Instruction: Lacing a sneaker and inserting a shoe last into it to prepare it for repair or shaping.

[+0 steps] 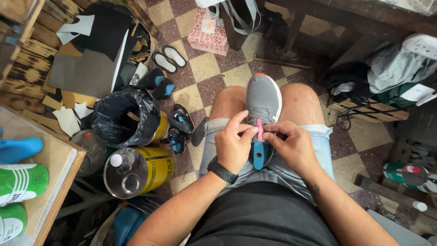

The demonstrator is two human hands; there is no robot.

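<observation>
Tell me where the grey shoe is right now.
In the head view, the grey shoe rests centrally on the person's lap between both knees, toe pointing away, just beyond the left hand and right hand.

Shoe [263, 98] on your lap, between your knees; both hands meet at its heel. Cans [136, 171] and bin [120, 116] stand on your left

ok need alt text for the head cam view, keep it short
Seen from above, a seated person's left hand and right hand pinch a pink strip on a grey sneaker held between bare knees. Metal cans stand on the checkered floor.
</observation>
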